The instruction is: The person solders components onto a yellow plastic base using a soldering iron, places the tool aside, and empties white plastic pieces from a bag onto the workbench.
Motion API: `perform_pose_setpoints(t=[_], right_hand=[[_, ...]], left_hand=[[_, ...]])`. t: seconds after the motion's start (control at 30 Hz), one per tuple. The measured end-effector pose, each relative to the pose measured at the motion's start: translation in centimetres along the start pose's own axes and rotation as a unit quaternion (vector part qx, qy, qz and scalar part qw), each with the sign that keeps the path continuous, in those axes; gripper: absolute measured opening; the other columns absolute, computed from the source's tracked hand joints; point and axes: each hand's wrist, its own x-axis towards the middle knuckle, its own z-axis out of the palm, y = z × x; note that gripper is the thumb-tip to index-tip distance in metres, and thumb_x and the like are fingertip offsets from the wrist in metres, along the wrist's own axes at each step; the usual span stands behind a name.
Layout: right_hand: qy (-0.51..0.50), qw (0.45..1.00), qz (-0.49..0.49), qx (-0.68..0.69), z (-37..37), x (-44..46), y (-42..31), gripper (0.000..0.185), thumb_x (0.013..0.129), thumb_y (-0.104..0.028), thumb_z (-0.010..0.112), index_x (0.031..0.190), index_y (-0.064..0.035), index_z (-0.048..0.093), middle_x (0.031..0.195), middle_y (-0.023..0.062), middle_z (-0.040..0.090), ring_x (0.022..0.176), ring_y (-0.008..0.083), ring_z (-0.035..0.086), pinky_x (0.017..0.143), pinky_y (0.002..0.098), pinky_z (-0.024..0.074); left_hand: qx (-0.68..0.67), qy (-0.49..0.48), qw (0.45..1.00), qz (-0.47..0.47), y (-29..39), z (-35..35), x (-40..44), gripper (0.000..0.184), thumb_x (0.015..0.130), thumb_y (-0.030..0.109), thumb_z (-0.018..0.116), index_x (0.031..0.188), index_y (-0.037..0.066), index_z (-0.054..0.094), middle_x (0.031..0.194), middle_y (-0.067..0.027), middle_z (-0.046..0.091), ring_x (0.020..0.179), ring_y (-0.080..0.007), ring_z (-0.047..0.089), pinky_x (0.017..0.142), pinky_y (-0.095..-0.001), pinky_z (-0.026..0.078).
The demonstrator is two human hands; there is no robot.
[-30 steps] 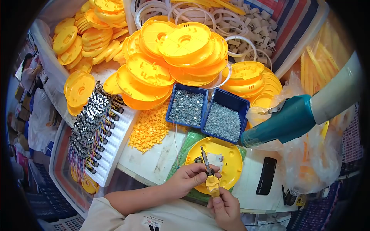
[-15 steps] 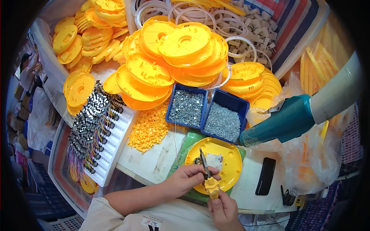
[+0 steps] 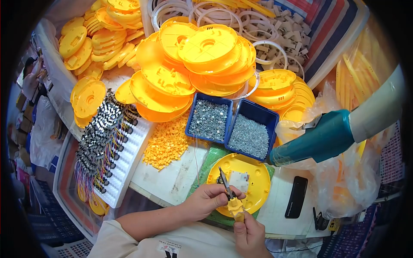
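A yellow plastic piece with a long dark metal prong is held between my hands, its prong pointing up and away. My left hand pinches it near the prong's base, thumb and fingers closed. Lower down, my right hand grips its yellow end, with fingers curled round it. Just beyond my hands, a round yellow plastic cover lies open side up on a green mat. Inside the cover sits a white block. My fingers and the held piece hide part of the cover.
Two blue bins hold small metal parts. Small yellow clips lie left of them, beside wired parts on white foam. Yellow covers are stacked behind. At right are a teal tapered object and a black flat case.
The prong has tilted slightly to the left and the held piece has shifted a little. Both hands keep their grip. The teal object appears slightly lower in view.
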Motion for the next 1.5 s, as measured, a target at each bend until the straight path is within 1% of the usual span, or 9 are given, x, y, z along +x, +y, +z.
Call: perform_pose_setpoints(t=[0.13, 0.43, 0.53, 0.63, 0.73, 0.83, 0.93, 1.13, 1.5], right_hand=[[0.005, 1.000, 0.002, -0.012, 0.01, -0.07, -0.22, 0.034, 0.104, -0.019, 0.054, 0.127, 0.0055, 0.059, 0.075, 0.0195, 0.061, 0.062, 0.0310, 0.061, 0.060, 0.0387, 0.0482], [-0.006, 1.000, 0.001, -0.028, 0.21, 0.05, -0.74, 0.029, 0.104, -0.019, 0.054, 0.120, 0.0039, 0.059, 0.084, 0.0274, 0.064, 0.074, 0.0451, 0.063, 0.065, 0.0459, 0.0496], [-0.026, 0.999, 0.007, -0.033, 0.32, -0.16, -0.27, 0.029, 0.105, -0.021, 0.052, 0.118, 0.0040, 0.059, 0.086, 0.0275, 0.063, 0.077, 0.0449, 0.063, 0.067, 0.0461, 0.0494], [-0.007, 1.000, 0.014, -0.010, 0.73, -0.13, -0.86, 0.029, 0.106, -0.022, 0.050, 0.116, 0.0038, 0.058, 0.087, 0.0271, 0.062, 0.078, 0.0451, 0.062, 0.068, 0.0465, 0.0486], [-0.027, 0.999, 0.016, -0.010, 0.60, -0.24, -0.64, 0.029, 0.106, -0.023, 0.049, 0.115, 0.0035, 0.058, 0.088, 0.0269, 0.062, 0.079, 0.0449, 0.062, 0.069, 0.0464, 0.0483], [-0.038, 0.999, 0.030, -0.006, 0.51, -0.30, -0.62, 0.030, 0.106, -0.024, 0.049, 0.115, 0.0035, 0.058, 0.087, 0.0266, 0.062, 0.079, 0.0450, 0.062, 0.069, 0.0462, 0.0485], [-0.046, 0.998, 0.034, -0.013, 0.50, -0.45, -0.43, 0.030, 0.106, -0.024, 0.049, 0.116, 0.0035, 0.058, 0.086, 0.0265, 0.062, 0.077, 0.0452, 0.062, 0.068, 0.0461, 0.0486], [-0.015, 1.000, 0.010, 0.001, 0.73, -0.32, -0.68, 0.029, 0.106, -0.024, 0.049, 0.110, 0.0030, 0.057, 0.082, 0.0259, 0.061, 0.074, 0.0452, 0.061, 0.066, 0.0466, 0.0475], [-0.014, 1.000, 0.008, 0.004, 0.75, -0.57, -0.07, 0.032, 0.107, -0.027, 0.048, 0.113, 0.0030, 0.058, 0.081, 0.0227, 0.061, 0.072, 0.0411, 0.062, 0.066, 0.0449, 0.0479]], left_hand=[[0.005, 0.007, 1.000, 0.009, 0.13, 0.29, 0.00, 0.042, 0.101, 0.030, 0.062, 0.131, 0.002, 0.059, 0.125, -0.0137, 0.066, 0.116, -0.0263, 0.063, 0.102, -0.0426, 0.051], [-0.033, 0.009, 0.999, 0.026, -0.42, -0.05, -0.01, 0.049, 0.096, 0.038, 0.069, 0.128, 0.002, 0.060, 0.121, -0.0133, 0.067, 0.114, -0.0259, 0.064, 0.101, -0.0433, 0.051], [-0.024, 0.011, 1.000, 0.009, -0.07, 0.01, 0.01, 0.053, 0.093, 0.044, 0.070, 0.126, 0.003, 0.062, 0.121, -0.0132, 0.066, 0.113, -0.0257, 0.064, 0.100, -0.0433, 0.051], [-0.022, 0.002, 1.000, 0.006, 0.07, 0.09, 0.07, 0.055, 0.092, 0.047, 0.069, 0.124, 0.002, 0.063, 0.121, -0.0133, 0.066, 0.114, -0.0252, 0.063, 0.100, -0.0426, 0.050], [-0.016, -0.002, 1.000, 0.005, 0.15, 0.08, 0.00, 0.053, 0.093, 0.046, 0.067, 0.122, 0.002, 0.063, 0.120, -0.0134, 0.066, 0.115, -0.0247, 0.062, 0.101, -0.0425, 0.050], [-0.028, -0.021, 0.999, 0.011, -0.04, -0.21, 0.02, 0.052, 0.096, 0.044, 0.064, 0.124, 0.001, 0.063, 0.121, -0.0089, 0.068, 0.119, -0.0192, 0.061, 0.105, -0.0367, 0.046], [-0.019, -0.025, 0.999, 0.015, 0.05, -0.18, 0.13, 0.048, 0.095, 0.043, 0.066, 0.120, 0.002, 0.064, 0.119, -0.0131, 0.066, 0.115, -0.0239, 0.062, 0.102, -0.0408, 0.048], [-0.023, -0.038, 0.999, 0.009, 0.25, -0.22, 0.21, 0.046, 0.096, 0.042, 0.066, 0.119, 0.002, 0.064, 0.117, -0.0124, 0.066, 0.114, -0.0230, 0.062, 0.101, -0.0395, 0.048], [-0.027, -0.024, 0.999, -0.004, 0.05, -0.29, 0.20, 0.051, 0.093, 0.042, 0.070, 0.124, 0.001, 0.064, 0.120, -0.0127, 0.067, 0.116, -0.0233, 0.063, 0.102, -0.0402, 0.049]])
